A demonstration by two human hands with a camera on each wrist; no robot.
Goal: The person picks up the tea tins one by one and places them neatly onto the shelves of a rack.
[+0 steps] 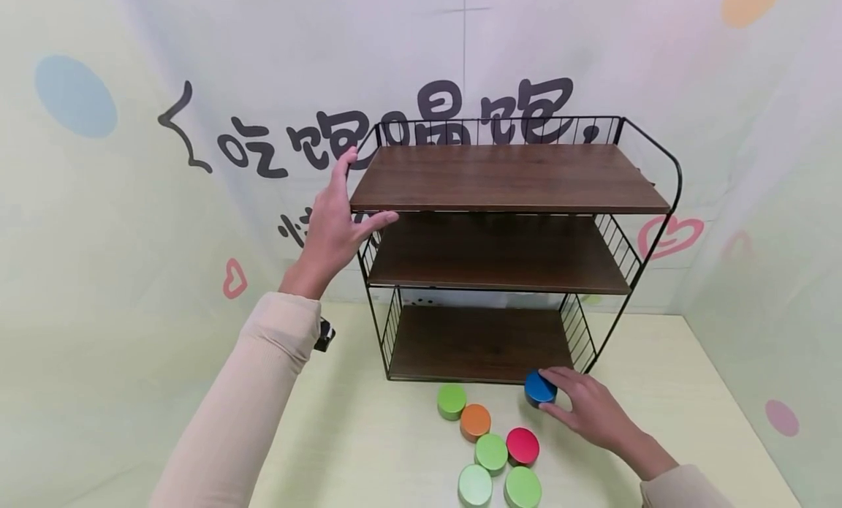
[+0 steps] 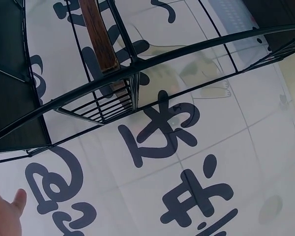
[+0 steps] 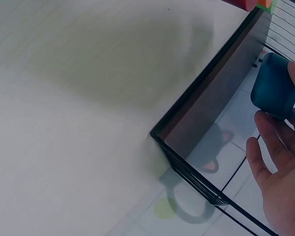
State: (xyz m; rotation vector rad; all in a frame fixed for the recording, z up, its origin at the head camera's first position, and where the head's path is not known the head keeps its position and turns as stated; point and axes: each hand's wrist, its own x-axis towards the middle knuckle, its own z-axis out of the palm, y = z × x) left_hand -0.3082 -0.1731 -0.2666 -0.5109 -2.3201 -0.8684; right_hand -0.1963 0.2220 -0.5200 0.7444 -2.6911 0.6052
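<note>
A three-tier rack [image 1: 513, 175] with dark wooden boards and a black wire frame stands against the backdrop. My left hand [image 1: 332, 226] is at the left end of its top board, thumb stretched along the front edge and fingers extended up the side; firm contact is unclear. In the left wrist view, only part of that hand [image 2: 4, 211] shows. In front of the bottom board's right end, my right hand [image 1: 592, 406] pinches a blue round tin [image 1: 540, 389] between thumb and fingers. The right wrist view shows the tin [image 3: 275, 86] held at the fingertips.
Left of the blue tin, on the pale tabletop [image 1: 342, 435], are an orange tin [image 1: 476, 422], a red tin [image 1: 522, 446], a pale mint tin [image 1: 475, 485] and several green tins [image 1: 452, 400]. A small black object [image 1: 324, 335] lies beside the left sleeve. Printed cloth [image 1: 197, 223] surrounds the table.
</note>
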